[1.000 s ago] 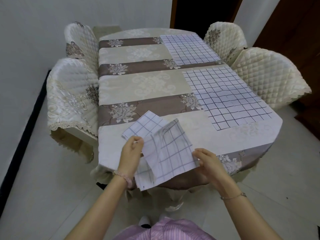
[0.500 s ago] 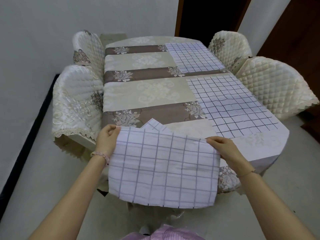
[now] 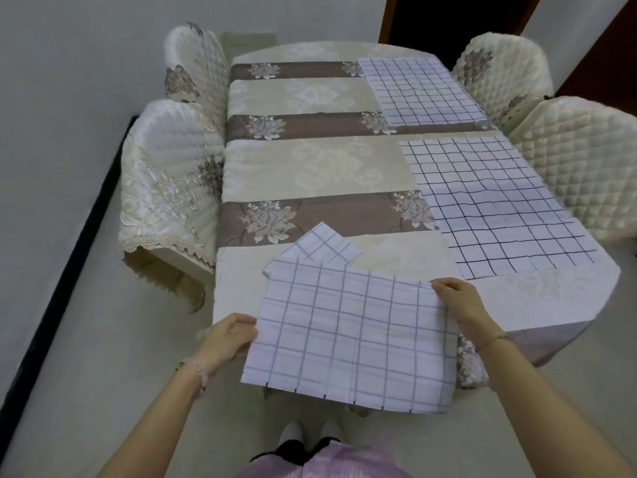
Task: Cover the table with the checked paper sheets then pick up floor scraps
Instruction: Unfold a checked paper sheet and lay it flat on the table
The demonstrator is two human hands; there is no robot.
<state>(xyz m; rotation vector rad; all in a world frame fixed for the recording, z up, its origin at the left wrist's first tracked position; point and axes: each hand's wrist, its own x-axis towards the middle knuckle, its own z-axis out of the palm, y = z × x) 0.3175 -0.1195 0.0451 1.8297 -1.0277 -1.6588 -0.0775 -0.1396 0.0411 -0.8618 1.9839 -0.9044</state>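
Pinching the sheet [image 3: 351,339] by its left edge with the left hand [image 3: 227,339] and by its far corner with the right hand [image 3: 462,301], I hold it over the table's [image 3: 310,174] near end. I should lay it flat and square.

Dim, soft even light, perhaps slight blur, wide-angle edge bending

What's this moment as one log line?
phase: covering table | left hand: grips new sheet | right hand: grips new sheet | laid: far sheet, mid sheet
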